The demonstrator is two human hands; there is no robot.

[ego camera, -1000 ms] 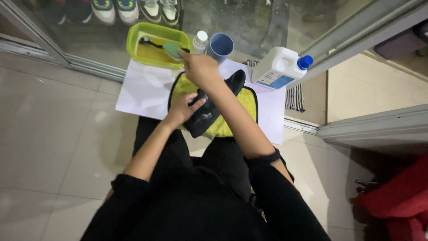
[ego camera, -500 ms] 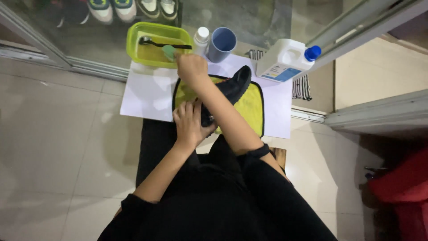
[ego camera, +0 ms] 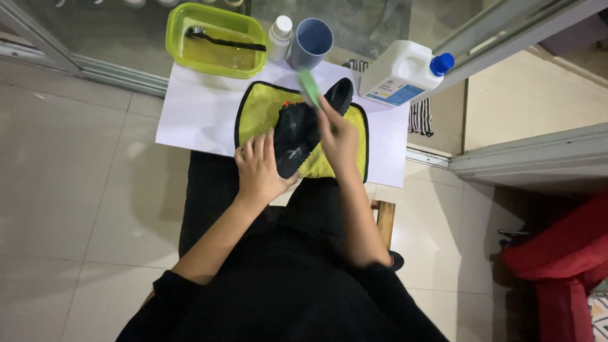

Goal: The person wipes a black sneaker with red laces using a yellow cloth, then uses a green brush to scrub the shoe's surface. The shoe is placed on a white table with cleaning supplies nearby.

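A black shoe [ego camera: 296,130] lies on a yellow cloth [ego camera: 261,109] spread over a white sheet [ego camera: 196,114] on the floor. My left hand [ego camera: 258,168] grips the shoe's near end and steadies it. My right hand [ego camera: 338,140] holds a green brush [ego camera: 308,86] just above the shoe's far half. A green tub [ego camera: 215,39] of water with a black brush [ego camera: 221,39] lying in it stands at the sheet's far left.
A small white bottle [ego camera: 279,37] and a blue cup [ego camera: 311,43] stand beside the tub. A white jug with a blue cap [ego camera: 405,73] lies at the far right. Sliding door rails [ego camera: 525,158] run on the right, red fabric [ego camera: 563,266] at lower right.
My right hand has pulled the green brush out of the tub and brought it back over the shoe. My left hand kept its hold on the shoe's near end.
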